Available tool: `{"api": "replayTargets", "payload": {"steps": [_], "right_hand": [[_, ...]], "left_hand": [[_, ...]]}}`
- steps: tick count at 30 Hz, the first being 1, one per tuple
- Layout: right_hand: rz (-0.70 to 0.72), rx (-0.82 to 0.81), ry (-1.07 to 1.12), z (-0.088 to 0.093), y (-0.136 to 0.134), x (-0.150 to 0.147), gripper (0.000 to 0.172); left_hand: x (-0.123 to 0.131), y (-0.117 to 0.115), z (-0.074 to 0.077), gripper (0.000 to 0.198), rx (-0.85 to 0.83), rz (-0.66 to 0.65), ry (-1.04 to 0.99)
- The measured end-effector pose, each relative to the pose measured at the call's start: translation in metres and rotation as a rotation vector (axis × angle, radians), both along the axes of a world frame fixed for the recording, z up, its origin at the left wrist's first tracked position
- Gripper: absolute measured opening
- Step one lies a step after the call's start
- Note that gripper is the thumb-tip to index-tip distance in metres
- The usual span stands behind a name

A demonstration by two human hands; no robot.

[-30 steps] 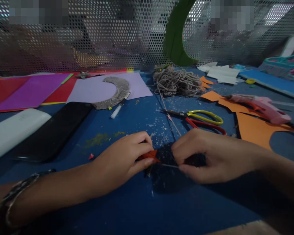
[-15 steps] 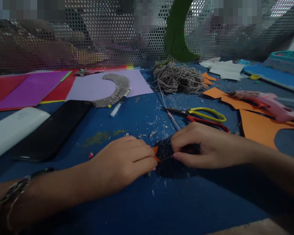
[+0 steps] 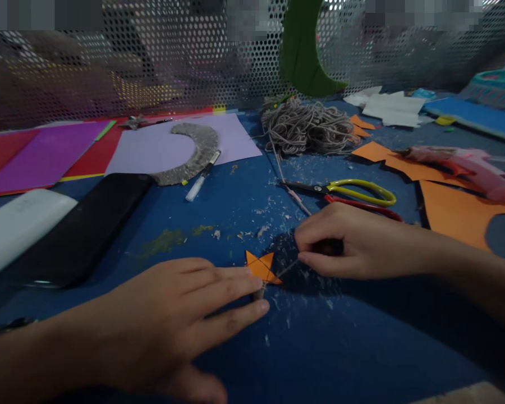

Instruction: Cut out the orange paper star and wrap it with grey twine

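A small orange paper star (image 3: 261,266) lies on the blue tabletop, with dark lines of string across it. The fingertips of my left hand (image 3: 202,303) rest on its lower left part, fingers stretched and apart, thumb out to the side. Just right of the star, my right hand (image 3: 340,241) pinches a thin grey string (image 3: 287,269) that runs taut to the star. Another length of string leads from the tangled grey yarn pile (image 3: 307,129) down to my right hand. Scissors (image 3: 357,193) with yellow and red handles lie behind that hand.
At the right are orange paper scraps (image 3: 450,213) and a pink glue gun (image 3: 467,168). On the left lie a black phone (image 3: 96,224), a white object (image 3: 25,224), coloured sheets (image 3: 50,151), a marker (image 3: 202,177) and a yarn-covered crescent (image 3: 204,146). A perforated screen (image 3: 172,56) stands behind.
My left hand has opened and shifted, its fingers now spread, so more of the orange star shows. My right hand keeps its pinch on the string, nearly in the same place.
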State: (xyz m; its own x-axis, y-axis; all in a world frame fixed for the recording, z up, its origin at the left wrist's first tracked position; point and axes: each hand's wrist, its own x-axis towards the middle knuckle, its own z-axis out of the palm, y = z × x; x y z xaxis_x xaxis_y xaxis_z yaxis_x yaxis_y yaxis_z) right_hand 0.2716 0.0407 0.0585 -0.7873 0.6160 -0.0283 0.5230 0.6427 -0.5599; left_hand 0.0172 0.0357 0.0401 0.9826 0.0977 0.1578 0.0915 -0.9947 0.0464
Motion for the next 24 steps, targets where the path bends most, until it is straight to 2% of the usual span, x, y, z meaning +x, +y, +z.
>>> {"api": "replayTargets", "payload": {"steps": [6,17,24], "right_hand": [[0.000,-0.023,-0.029,0.0001,0.0036,0.0011,0.027],[0.114,-0.096,-0.098,-0.0021,0.0007,0.0060,0.022],[0.127,-0.103,-0.097,-0.0052,-0.0010,0.0089,0.022]], "left_hand": [[-0.0057,0.0026,-0.0054,0.059,-0.082,-0.021,0.018],[-0.0017,-0.0013,-0.0027,0.054,-0.054,0.055,0.043],[-0.0010,-0.0035,-0.0044,0.054,-0.125,0.073,0.056]]}}
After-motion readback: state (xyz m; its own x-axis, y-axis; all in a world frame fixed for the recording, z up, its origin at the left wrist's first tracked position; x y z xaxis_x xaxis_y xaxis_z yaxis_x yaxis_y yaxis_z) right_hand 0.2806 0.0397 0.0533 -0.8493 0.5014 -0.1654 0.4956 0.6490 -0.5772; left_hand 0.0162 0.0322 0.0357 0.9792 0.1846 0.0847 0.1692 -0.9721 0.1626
